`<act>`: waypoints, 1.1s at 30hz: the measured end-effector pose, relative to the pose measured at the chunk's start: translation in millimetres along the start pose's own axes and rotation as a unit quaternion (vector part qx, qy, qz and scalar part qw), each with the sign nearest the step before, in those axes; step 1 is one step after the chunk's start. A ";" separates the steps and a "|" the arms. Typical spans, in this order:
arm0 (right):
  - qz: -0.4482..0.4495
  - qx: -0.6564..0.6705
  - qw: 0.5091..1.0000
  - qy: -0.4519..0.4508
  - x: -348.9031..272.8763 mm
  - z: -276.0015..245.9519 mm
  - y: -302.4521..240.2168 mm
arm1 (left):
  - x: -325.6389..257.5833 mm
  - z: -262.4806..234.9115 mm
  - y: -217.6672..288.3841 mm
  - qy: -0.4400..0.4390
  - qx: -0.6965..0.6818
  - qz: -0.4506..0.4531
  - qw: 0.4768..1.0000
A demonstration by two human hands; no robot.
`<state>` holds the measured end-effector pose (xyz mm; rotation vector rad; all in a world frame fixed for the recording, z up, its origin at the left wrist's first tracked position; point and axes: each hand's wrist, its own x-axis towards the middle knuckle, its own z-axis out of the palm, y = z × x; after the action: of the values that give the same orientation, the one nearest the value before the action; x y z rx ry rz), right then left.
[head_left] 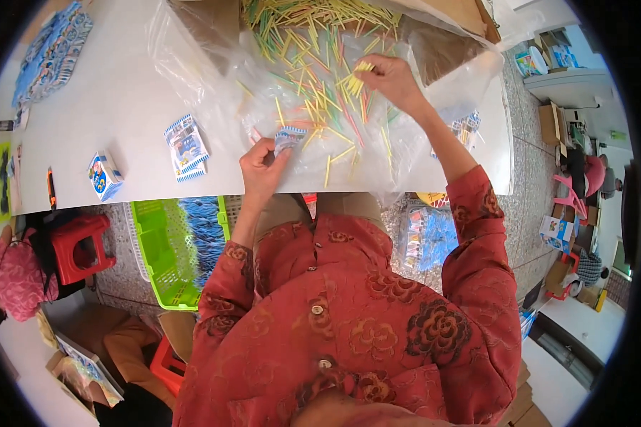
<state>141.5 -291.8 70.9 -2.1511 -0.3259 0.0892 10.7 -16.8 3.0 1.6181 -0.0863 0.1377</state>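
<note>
On the white table (107, 92), three small packets: one pinched in the left hand (262, 169), right hand (392, 80) fingers closed around a bunch of sticks (357, 78).

The desk (107, 92) is a smooth, matt white board. On it lies a thin, clear plastic sheet (214, 71), glossy and crinkled, strewn with slim coloured sticks (320, 92) that look like smooth plastic. The small printed packet (289, 136) beside the sheet looks like glossy paper. Below the desk, the green basket (160, 249) is hard moulded plastic. The red sleeve (477, 242) is patterned woven cloth with a slight sheen.
</note>
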 end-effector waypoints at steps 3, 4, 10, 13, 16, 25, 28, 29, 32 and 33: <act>-0.136 -0.123 0.983 0.020 -21.9 27.1 5.6 | 0.6 -0.9 -0.2 0.001 0.014 -0.006 1.000; -0.077 -0.092 0.993 0.008 -28.7 33.0 -2.1 | -0.1 -2.0 -0.6 0.004 0.026 -0.025 0.999; -0.109 -0.105 0.988 0.020 -41.3 33.1 3.9 | -1.2 10.3 33.6 -0.025 0.001 0.047 0.999; -0.036 -0.042 0.998 0.034 -50.4 18.3 -21.0 | -2.7 13.8 45.8 -0.033 -0.005 0.045 0.998; -0.036 0.136 0.988 0.060 -58.2 -1.5 -45.0 | -2.5 20.8 53.4 -0.058 -0.018 0.042 0.997; -0.289 0.035 0.948 0.129 -107.4 -6.9 -121.8 | -8.6 41.8 65.2 -0.080 -0.089 0.016 0.993; -0.354 -0.037 0.924 0.140 -112.9 -3.5 -122.2 | -12.5 46.1 70.7 -0.087 -0.116 -0.013 0.989; -0.355 -0.036 0.924 0.139 -114.1 -2.3 -121.2 | -13.4 46.6 72.8 -0.085 -0.116 -0.012 0.990; -0.390 -0.039 0.912 0.116 -117.4 -1.3 -119.3 | -15.9 46.7 78.8 -0.096 -0.136 -0.048 0.985; -0.404 -0.050 0.907 0.110 -119.0 -1.9 -119.7 | -16.6 46.7 80.8 -0.100 -0.138 -0.063 0.983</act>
<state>3.5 -261.0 163.3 -1.9345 -1.0713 -0.6501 -15.4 -68.2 78.3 1.3514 -0.1499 -0.1311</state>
